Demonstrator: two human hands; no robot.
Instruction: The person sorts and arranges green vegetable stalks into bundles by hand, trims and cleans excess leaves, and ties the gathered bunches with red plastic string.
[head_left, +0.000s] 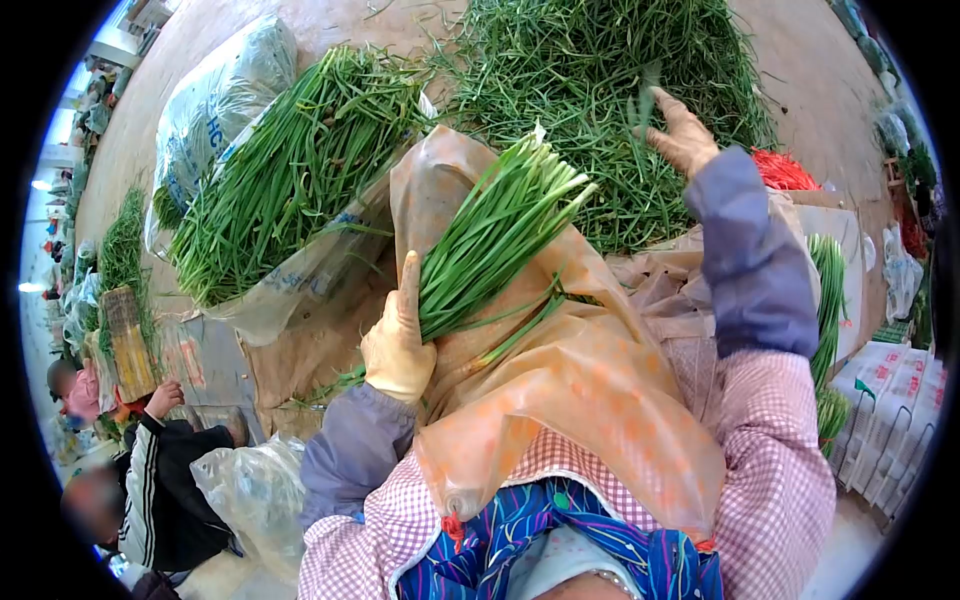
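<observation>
One co-worker way over on the left, with a clear plastic bag just beside, well apart from the main action. Moving right, a stuffed plastic bag on the floor, then a big heap of long greens on a plastic sheet. Laid roughly all one way, probably for lifting off without tangles, with the sheet likely there against dirt.

Next, the left hand, grip wrapped around the lower, leafy end of a bunch of greens, index finger straight up alongside, maybe for steadying. Pale ends pointing up and right, clear of the fingers, so presumably easy to get at from the other side. Under the bunch, an orange-tinted plastic cover draped over the knees, by the look of it a work surface and a shield from wet bits. Couple of loose stalks on there too.

Further right, a messy pile of loose greens, and over it the right hand, grip spread, blurry green wisp near the fingertips. Can't tell whether touching or falling. Red strands just past the wrist, maybe kept handy. Far right, more green bundles and white packages.
</observation>
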